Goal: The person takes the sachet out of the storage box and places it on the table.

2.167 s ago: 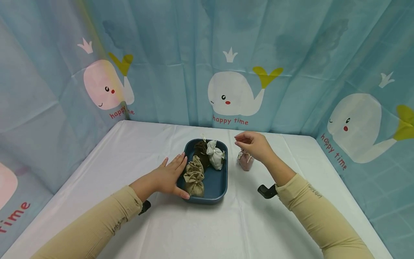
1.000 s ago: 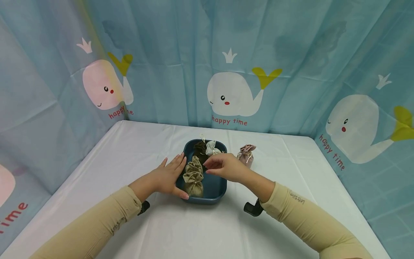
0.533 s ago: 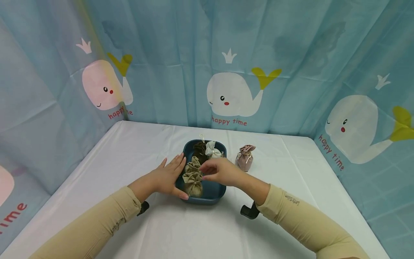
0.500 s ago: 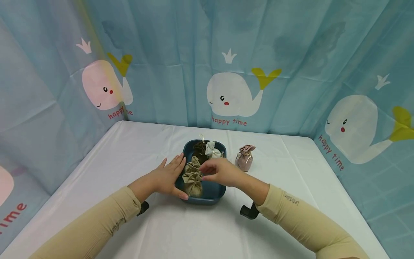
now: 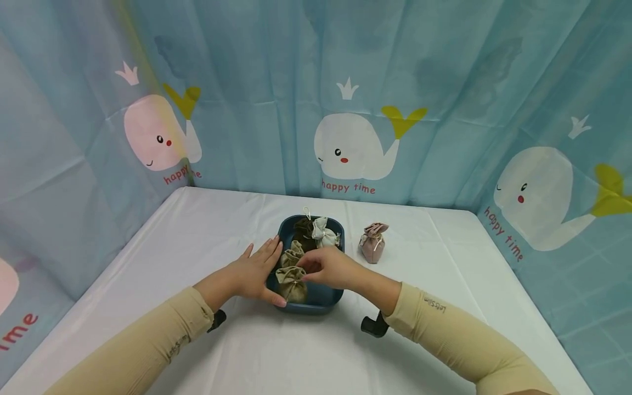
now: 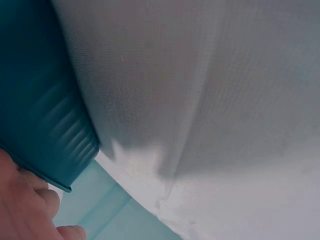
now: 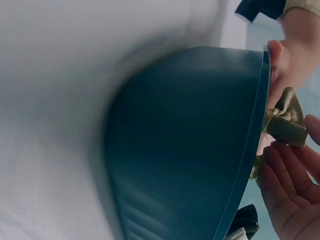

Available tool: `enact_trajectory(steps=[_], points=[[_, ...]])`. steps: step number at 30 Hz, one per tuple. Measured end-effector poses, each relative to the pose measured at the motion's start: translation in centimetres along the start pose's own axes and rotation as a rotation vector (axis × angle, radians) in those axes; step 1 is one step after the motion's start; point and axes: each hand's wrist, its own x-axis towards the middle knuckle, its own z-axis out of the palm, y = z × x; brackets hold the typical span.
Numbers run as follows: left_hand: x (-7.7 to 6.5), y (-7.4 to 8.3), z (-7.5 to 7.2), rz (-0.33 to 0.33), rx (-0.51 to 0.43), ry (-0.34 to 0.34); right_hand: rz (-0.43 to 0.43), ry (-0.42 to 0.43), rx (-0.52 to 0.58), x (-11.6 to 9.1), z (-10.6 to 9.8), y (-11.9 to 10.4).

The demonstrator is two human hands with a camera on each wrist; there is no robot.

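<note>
A dark blue tub on the white table holds several small drawstring pouches. My left hand lies with spread, straight fingers along its left rim. Inside, the front khaki pouch stands near the left hand's thumb. My right hand reaches over the tub and pinches the gathered top of this pouch, shown as an olive ruffle between thumb and fingers in the right wrist view. Behind it are another khaki pouch, a dark brown pouch and a white pouch.
A pink drawstring pouch stands on the white tablecloth, right of the tub. A light blue curtain with whale prints encloses the table at the back and sides. The tub's ribbed wall fills the left wrist view's corner.
My right hand has come from above the pink pouch, leftward over the tub, down to the front khaki pouch's top. The left hand has stayed on the rim.
</note>
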Motion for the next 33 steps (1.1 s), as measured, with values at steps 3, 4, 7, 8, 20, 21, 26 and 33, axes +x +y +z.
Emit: enact_trajectory(steps=[3, 4, 7, 8, 20, 21, 26, 33], points=[[-0.03, 0.05, -0.06, -0.003, -0.007, 0.0, 0.004, 0.007, -0.021, 0.1, 0.11, -0.09], [-0.05, 0.06, -0.06, -0.002, -0.009, 0.001, 0.006, 0.012, -0.029, 0.14, 0.19, -0.11], [-0.08, 0.07, -0.03, 0.001, -0.004, 0.007, 0.006, 0.035, -0.044, 0.2, 0.38, -0.18], [-0.08, 0.08, -0.02, 0.0, 0.002, 0.008, 0.007, 0.045, -0.047, 0.2, 0.43, -0.24], [0.01, -0.05, 0.14, 0.0, 0.015, 0.009, 0.01, 0.105, -0.035, 0.38, 0.74, -0.27], [0.0, -0.06, 0.15, 0.0, 0.012, 0.007, 0.011, 0.104, -0.036, 0.4, 0.77, -0.25], [0.02, -0.11, 0.22, 0.006, 0.003, 0.009, 0.026, 0.104, -0.051, 0.43, 0.81, -0.44], [0.02, -0.21, 0.22, 0.012, -0.01, 0.015, 0.038, 0.116, -0.071, 0.34, 0.5, -0.86]])
